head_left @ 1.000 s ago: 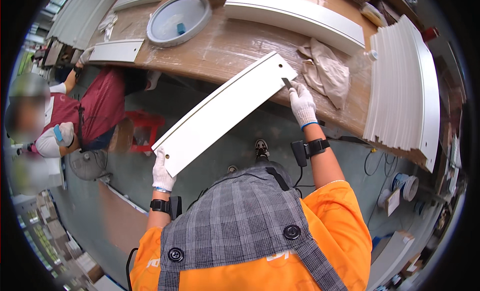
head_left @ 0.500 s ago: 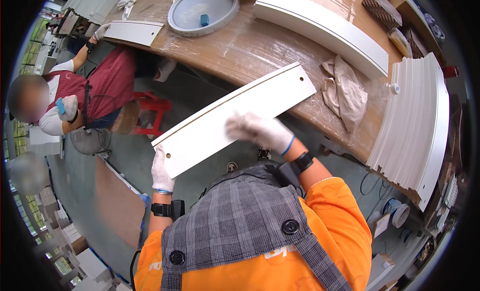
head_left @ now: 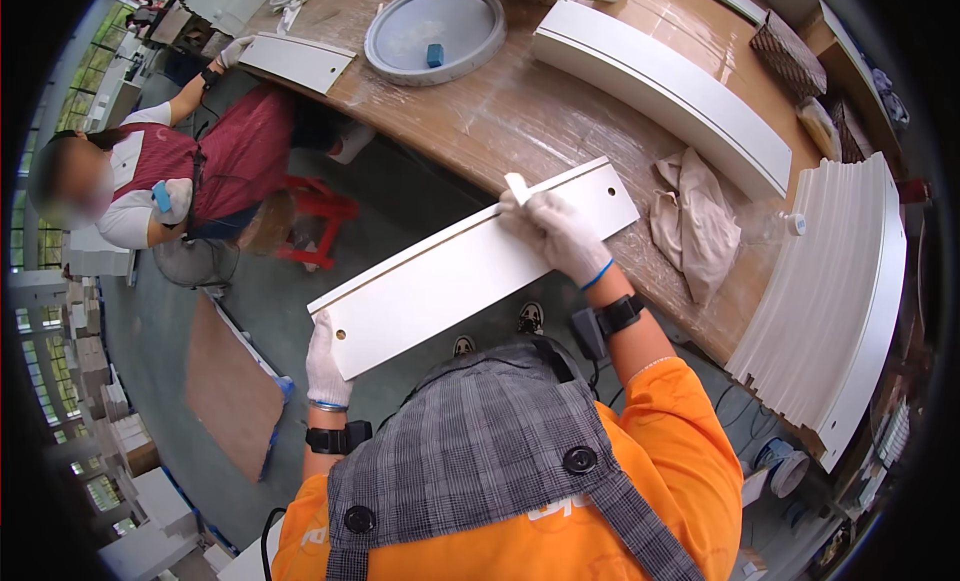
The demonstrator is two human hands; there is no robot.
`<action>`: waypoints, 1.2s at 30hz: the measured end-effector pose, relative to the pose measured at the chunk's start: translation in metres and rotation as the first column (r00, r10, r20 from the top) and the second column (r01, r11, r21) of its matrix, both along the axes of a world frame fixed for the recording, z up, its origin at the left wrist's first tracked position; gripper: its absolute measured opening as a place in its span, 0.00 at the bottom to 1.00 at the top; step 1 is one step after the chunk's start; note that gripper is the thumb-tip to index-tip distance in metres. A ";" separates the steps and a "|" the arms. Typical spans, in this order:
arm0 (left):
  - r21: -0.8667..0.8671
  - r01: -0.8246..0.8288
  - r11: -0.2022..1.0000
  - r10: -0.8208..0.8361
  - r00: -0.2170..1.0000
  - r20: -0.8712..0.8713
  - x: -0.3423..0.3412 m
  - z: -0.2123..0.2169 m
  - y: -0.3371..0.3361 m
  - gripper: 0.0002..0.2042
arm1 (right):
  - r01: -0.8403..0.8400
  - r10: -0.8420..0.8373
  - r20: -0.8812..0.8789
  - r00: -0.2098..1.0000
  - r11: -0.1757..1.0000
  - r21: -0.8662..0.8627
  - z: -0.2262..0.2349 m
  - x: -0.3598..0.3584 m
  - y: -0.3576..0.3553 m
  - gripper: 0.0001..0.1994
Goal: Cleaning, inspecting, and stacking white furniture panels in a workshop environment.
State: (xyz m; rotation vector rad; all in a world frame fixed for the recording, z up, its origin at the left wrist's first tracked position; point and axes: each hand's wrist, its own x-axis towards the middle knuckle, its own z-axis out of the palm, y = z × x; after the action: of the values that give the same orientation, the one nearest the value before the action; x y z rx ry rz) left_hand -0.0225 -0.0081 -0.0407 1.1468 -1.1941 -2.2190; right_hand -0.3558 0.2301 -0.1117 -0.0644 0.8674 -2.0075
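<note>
White panel (head_left: 450, 286): long, flat, bright clean face; 1 dark round hole near each end, 2 total; brown groove (head_left: 420, 256) parallel to the upper long edge
Panel position: slanted in front of the person, left end low over the floor, right end overlapping the table (head_left: 440, 121) edge in view; can't tell if it touches
Left hand (head_left: 327, 366): white glove, grip clamped on the panel's lower left end, beside 1 hole
Right hand (head_left: 565, 236): white glove, grip closed on a small pale piece (head_left: 517, 188), at the grooved edge toward the right end; fingers slightly blurred
Cloth (head_left: 692, 226): beige, crumpled, on the table just right of the panel
Basin (head_left: 374, 63): grey, round, 1 blue block (head_left: 435, 55) inside
</note>
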 end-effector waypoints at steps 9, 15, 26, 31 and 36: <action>-0.023 -0.099 0.995 0.096 0.990 -0.105 0.023 0.017 0.018 0.25 | 0.548 -0.139 -0.606 0.783 0.615 0.567 -0.053 -0.175 0.069 0.14; -0.104 -0.145 0.984 0.126 0.977 -0.173 0.040 0.044 0.014 0.24 | 0.924 0.538 -0.834 0.122 0.246 0.294 0.020 -0.134 0.099 0.21; -0.067 -0.132 0.989 0.119 0.977 -0.175 0.036 0.053 0.003 0.23 | 0.796 0.814 -0.287 0.505 -0.310 0.519 0.009 -0.049 0.193 0.38; -0.063 -0.028 0.998 0.014 0.978 -0.208 0.022 0.058 -0.010 0.23 | 0.989 0.555 -0.828 0.083 0.056 0.137 0.039 -0.027 0.239 0.26; 0.063 0.043 0.997 -0.027 0.974 -0.227 0.014 0.056 -0.032 0.24 | 0.642 -0.471 -0.438 0.766 0.595 0.483 0.059 0.056 0.330 0.17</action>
State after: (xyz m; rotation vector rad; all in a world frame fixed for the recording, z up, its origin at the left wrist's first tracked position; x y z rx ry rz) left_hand -0.0085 -0.0398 0.0149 0.8740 -1.0603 -2.3585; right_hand -0.2999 0.5598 -0.0523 0.3721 1.8871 -2.1986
